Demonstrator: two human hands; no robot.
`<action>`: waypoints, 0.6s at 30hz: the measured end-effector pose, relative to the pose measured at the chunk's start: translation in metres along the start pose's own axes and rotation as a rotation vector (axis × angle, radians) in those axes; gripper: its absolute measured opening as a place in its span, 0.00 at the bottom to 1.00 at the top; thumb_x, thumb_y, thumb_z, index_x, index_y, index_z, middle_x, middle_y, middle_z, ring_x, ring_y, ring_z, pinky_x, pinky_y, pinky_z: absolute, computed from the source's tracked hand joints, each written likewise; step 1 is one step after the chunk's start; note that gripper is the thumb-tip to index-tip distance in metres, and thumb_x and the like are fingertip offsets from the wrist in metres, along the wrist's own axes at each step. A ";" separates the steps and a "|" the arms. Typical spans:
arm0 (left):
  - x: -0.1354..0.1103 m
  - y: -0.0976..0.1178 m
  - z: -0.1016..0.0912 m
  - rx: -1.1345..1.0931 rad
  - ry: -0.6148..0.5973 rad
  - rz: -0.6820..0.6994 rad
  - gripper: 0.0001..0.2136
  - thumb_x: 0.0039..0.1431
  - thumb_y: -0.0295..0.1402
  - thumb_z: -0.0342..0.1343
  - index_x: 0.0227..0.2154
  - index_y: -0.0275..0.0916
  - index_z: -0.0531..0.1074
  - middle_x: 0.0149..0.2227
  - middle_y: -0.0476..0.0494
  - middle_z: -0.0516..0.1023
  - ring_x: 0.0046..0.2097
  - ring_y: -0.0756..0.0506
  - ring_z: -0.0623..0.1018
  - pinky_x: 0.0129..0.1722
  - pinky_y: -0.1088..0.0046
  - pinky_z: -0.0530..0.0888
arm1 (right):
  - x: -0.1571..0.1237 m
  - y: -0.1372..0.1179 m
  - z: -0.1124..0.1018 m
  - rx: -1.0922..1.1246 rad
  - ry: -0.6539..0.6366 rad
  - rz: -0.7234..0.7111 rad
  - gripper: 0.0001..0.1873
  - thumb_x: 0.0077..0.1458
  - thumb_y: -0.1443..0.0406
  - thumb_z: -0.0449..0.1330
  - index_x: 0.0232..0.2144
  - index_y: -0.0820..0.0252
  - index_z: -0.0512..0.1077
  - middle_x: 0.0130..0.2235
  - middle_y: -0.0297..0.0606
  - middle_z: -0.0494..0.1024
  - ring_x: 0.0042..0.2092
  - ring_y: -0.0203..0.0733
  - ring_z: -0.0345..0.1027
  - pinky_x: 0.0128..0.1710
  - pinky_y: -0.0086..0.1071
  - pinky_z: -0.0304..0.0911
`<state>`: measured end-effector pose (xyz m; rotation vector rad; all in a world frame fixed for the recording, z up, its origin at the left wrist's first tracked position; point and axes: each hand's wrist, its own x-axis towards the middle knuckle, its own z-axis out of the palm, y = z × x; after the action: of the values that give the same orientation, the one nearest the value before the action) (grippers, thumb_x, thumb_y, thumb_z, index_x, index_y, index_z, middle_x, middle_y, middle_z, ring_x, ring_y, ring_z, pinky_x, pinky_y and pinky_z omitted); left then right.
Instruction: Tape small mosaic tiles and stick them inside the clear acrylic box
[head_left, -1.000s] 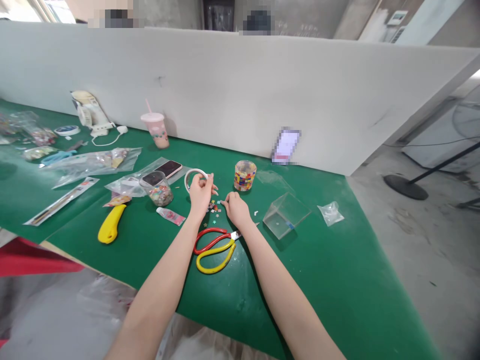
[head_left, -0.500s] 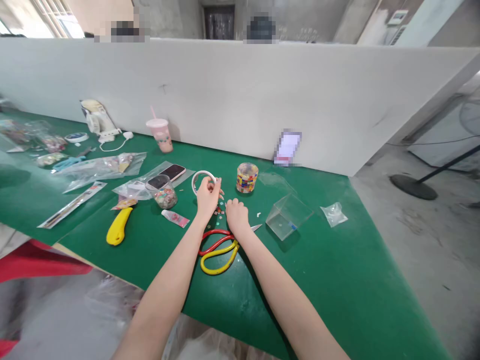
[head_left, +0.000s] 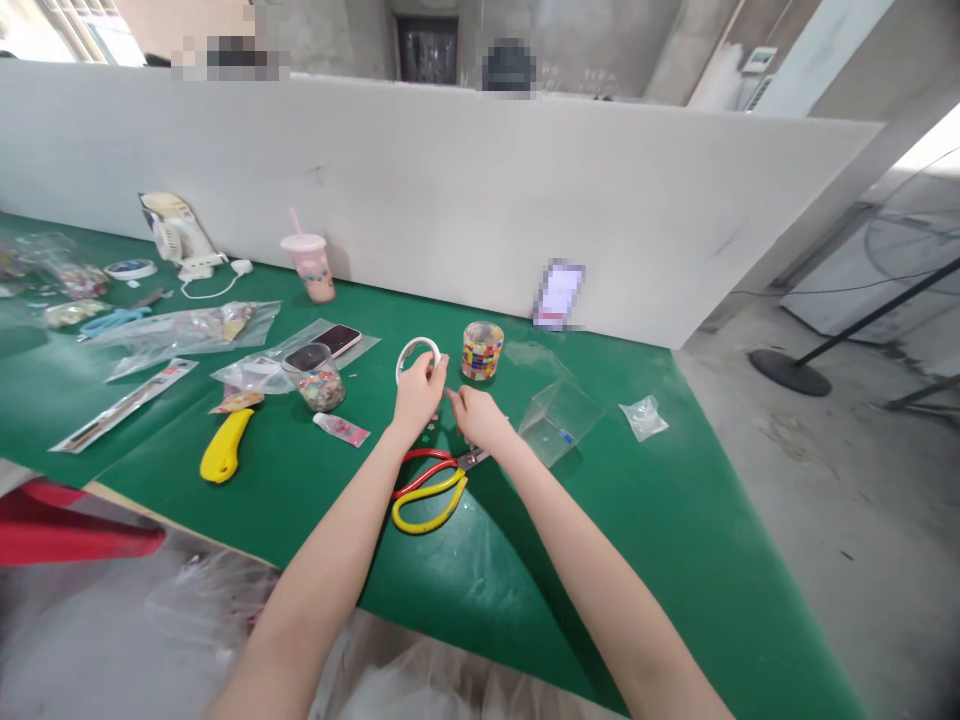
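A white roll of tape (head_left: 400, 362) is held upright in my left hand (head_left: 418, 398), fingers closed on its right side. Close beside it, my right hand (head_left: 481, 420) is closed in a pinch, its fingertips almost meeting the left ones; what they hold is too small to make out. Under my hands lie scissors (head_left: 429, 510) with one red and one yellow handle, blades partly hidden by the right hand. A few tiny coloured pieces (head_left: 426, 439) are scattered on the green table between my wrists. Just behind the right hand stands a round container (head_left: 482, 352) covered in coloured mosaic squares.
A clear plastic box (head_left: 559, 425) sits right of my hands, with a small plastic bag (head_left: 643, 418) beyond. To the left are a clear cup of pieces (head_left: 319, 380), a pink tube (head_left: 341, 429), a yellow-handled tool (head_left: 226, 447) and a pink tumbler (head_left: 310, 268). A white partition (head_left: 420, 190) runs behind.
My right hand has lifted off the table and turned, its fingers now pinched near the tape roll. The left hand still holds the roll, slightly turned. The view has shifted a little.
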<state>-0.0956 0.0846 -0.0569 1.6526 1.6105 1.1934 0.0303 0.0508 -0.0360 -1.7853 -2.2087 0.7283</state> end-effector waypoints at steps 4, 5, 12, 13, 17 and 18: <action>-0.003 0.007 -0.001 0.031 -0.022 0.073 0.15 0.69 0.39 0.58 0.52 0.36 0.73 0.50 0.40 0.78 0.46 0.43 0.80 0.45 0.60 0.80 | -0.036 0.015 -0.035 0.385 -0.069 0.005 0.16 0.68 0.57 0.60 0.51 0.62 0.72 0.44 0.39 0.78 0.39 0.38 0.75 0.38 0.35 0.76; -0.005 0.009 0.000 0.034 -0.025 0.097 0.14 0.69 0.39 0.58 0.52 0.36 0.73 0.50 0.40 0.78 0.45 0.43 0.80 0.45 0.60 0.81 | -0.045 0.019 -0.042 0.465 -0.075 -0.003 0.16 0.68 0.56 0.59 0.50 0.63 0.72 0.42 0.38 0.78 0.36 0.37 0.75 0.35 0.33 0.75; -0.022 0.025 0.007 0.030 -0.047 0.279 0.13 0.70 0.39 0.58 0.49 0.35 0.73 0.46 0.42 0.79 0.41 0.46 0.80 0.41 0.64 0.81 | -0.073 0.046 -0.061 0.851 -0.113 -0.119 0.18 0.68 0.54 0.59 0.39 0.64 0.74 0.29 0.30 0.75 0.25 0.30 0.68 0.26 0.27 0.69; -0.027 0.030 0.007 0.024 -0.041 0.299 0.13 0.70 0.39 0.57 0.49 0.35 0.74 0.44 0.43 0.79 0.40 0.46 0.80 0.39 0.65 0.81 | -0.074 0.049 -0.061 0.888 -0.114 -0.133 0.18 0.68 0.53 0.59 0.37 0.64 0.74 0.27 0.28 0.74 0.23 0.30 0.67 0.24 0.26 0.68; -0.047 0.057 0.001 0.004 -0.050 0.414 0.13 0.72 0.41 0.55 0.46 0.35 0.74 0.36 0.47 0.78 0.31 0.51 0.77 0.32 0.72 0.78 | -0.077 0.056 -0.073 1.001 -0.101 -0.184 0.24 0.56 0.46 0.67 0.32 0.63 0.76 0.22 0.28 0.73 0.21 0.30 0.66 0.22 0.26 0.65; -0.052 0.066 -0.002 0.003 -0.071 0.455 0.14 0.72 0.42 0.53 0.46 0.35 0.74 0.33 0.49 0.77 0.28 0.52 0.76 0.30 0.73 0.77 | -0.079 0.057 -0.079 1.025 -0.090 -0.195 0.25 0.52 0.46 0.69 0.31 0.63 0.76 0.22 0.29 0.73 0.21 0.30 0.67 0.22 0.26 0.65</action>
<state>-0.0587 0.0243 -0.0107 2.1098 1.2269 1.3238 0.1344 0.0026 0.0140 -1.0048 -1.5054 1.5257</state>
